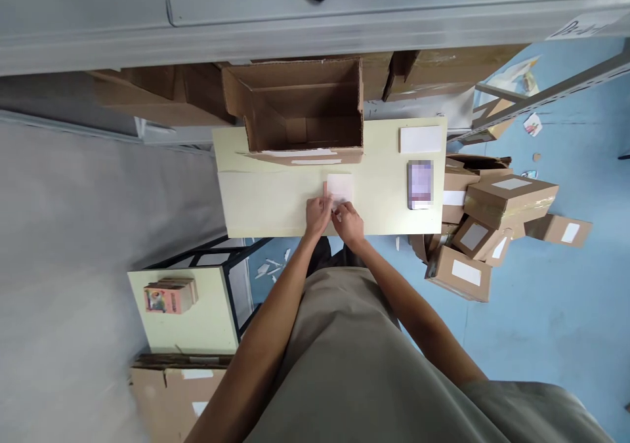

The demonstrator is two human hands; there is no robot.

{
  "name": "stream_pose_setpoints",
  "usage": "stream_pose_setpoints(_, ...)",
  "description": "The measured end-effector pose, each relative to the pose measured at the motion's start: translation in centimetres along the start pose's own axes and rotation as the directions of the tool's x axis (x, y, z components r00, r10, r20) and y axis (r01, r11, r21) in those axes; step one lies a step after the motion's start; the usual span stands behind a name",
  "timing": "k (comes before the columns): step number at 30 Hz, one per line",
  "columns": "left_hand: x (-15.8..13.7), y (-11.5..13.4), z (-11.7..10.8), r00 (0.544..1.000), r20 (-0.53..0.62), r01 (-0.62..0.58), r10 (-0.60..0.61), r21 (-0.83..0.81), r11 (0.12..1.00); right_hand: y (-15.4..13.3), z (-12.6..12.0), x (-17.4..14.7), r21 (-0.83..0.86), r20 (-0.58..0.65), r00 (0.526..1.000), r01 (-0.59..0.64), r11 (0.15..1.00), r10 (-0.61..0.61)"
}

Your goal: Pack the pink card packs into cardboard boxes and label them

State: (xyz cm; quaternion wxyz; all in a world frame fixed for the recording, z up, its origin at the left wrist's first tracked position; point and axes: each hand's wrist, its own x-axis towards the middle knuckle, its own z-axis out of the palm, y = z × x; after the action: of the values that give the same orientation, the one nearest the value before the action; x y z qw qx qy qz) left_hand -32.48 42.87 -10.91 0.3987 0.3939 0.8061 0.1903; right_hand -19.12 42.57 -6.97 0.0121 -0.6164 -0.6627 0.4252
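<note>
A small pale pink-white rectangle, a paper sheet or pad, lies on the cream table in front of me, with a thin salmon-coloured edge showing along its left side. My left hand is closed at its near left corner, thumb against the surface. At the near edge, my right hand has its fingers pinched together on the paper. A small white bit shows by those fingertips, too small to name. Beyond the paper stands an open cardboard box, with nothing visible inside it.
On the table's right lie a white pad and a phone-like device with a blurred screen. Taped cartons are piled on the floor to the right. Books are stacked on a lower left table. A grey shelf spans the far side.
</note>
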Motion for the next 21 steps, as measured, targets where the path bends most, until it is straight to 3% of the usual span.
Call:
stream_pose_setpoints(3,-0.5,0.0,0.4,0.999,-0.015,0.033,-0.032,0.076,0.997,0.5,0.0,0.3,0.032,0.085,0.995,0.044,0.999,-0.047)
stream_pose_setpoints(5,-0.5,0.0,0.5,0.997,-0.043,0.06,-0.057,0.091,0.994,1.7,-0.7,0.3,0.082,0.063,0.997,0.048,0.995,-0.053)
stream_pose_setpoints(9,-0.5,-0.1,0.4,0.996,-0.047,0.078,-0.074,0.091,0.993,4.5,-2.4,1.8,0.182,-0.123,0.987,-0.077,0.98,0.1)
stream_pose_setpoints(11,-0.6,0.0,0.3,0.996,-0.043,0.084,-0.08,0.087,0.993,5.3,-2.8,3.1,0.249,-0.104,0.981,-0.136,0.959,0.166)
stream_pose_setpoints(15,-0.7,0.3,0.4,0.995,-0.054,0.086,-0.083,0.064,0.994,4.9,-2.5,5.6,0.301,-0.034,0.971,-0.217,0.929,0.238)
stream_pose_setpoints(18,-0.9,0.5,0.4,0.994,-0.086,0.075,-0.073,0.022,0.997,4.1,-2.1,6.2,0.318,-0.069,0.968,-0.209,0.925,0.243)
stream_pose_setpoints(21,-1.1,0.3,0.4,0.999,-0.047,0.018,-0.016,0.028,0.999,3.4,-2.1,6.0,0.303,-0.111,0.969,-0.179,0.936,0.221)
